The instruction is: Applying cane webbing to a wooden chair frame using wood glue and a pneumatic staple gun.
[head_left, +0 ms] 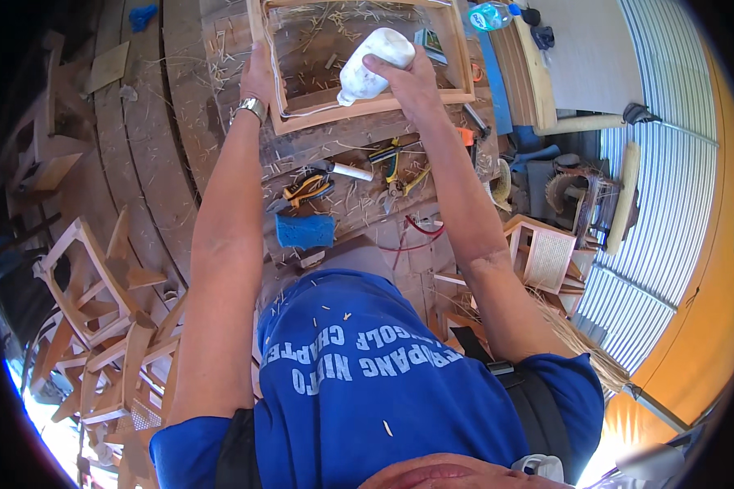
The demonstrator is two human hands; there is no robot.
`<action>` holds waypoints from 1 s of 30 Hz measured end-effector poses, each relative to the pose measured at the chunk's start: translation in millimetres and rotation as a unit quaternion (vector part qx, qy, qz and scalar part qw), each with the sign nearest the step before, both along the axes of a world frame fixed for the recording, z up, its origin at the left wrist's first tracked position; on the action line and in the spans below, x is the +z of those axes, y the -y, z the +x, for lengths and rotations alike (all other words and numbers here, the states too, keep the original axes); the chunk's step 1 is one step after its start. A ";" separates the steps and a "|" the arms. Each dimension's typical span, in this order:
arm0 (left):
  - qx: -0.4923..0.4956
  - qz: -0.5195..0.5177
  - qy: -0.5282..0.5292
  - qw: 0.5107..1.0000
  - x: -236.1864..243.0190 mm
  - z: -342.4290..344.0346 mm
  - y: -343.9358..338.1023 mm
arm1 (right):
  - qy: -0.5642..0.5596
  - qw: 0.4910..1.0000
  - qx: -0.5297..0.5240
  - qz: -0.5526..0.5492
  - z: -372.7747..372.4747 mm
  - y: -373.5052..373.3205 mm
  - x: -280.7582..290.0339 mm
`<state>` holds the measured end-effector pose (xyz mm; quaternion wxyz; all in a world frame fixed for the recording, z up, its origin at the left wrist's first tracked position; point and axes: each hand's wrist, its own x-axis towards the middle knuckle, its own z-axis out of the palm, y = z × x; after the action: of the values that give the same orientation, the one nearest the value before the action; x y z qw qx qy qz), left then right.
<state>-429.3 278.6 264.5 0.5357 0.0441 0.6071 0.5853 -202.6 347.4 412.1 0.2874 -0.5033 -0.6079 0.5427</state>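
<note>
A light wooden frame (326, 120) lies on the worn wooden bench, its top edge cut off by the picture. My left hand (258, 80) is closed on the frame's left side, with some fingers hidden. In my right hand (410, 80) is a white squeeze bottle (375, 61), tilted so its nozzle points down at the frame's near bar. The nozzle is at or just above the wood; I cannot tell whether they touch. A thin white line of what looks like glue runs along the frame's left side and near bar.
Near the bench's front lie pliers (308, 189), yellow-handled cutters (395, 183), a white tube (352, 171) and a blue sponge (304, 231). Thin cane scraps are scattered about. A plastic bottle (491, 16) is at the upper right. Wooden chair frames (98, 281) crowd the left.
</note>
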 end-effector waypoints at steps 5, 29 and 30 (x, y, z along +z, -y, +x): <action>0.005 -0.010 -0.001 1.000 3.4 5.5 -4.3 | 0.017 1.000 -0.024 0.010 24.8 -14.2 -3.1; -0.012 -0.026 0.002 1.000 0.0 2.6 -2.5 | 0.044 0.993 -0.088 0.072 126.2 -79.2 -0.2; -0.006 -0.031 -0.015 0.999 3.5 6.5 -4.5 | 0.045 0.992 -0.091 0.072 133.1 -84.6 -4.8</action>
<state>-422.9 283.0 268.0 0.5312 0.0403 0.6324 0.5623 -69.4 432.1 407.3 0.3432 -0.5583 -0.6093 0.4463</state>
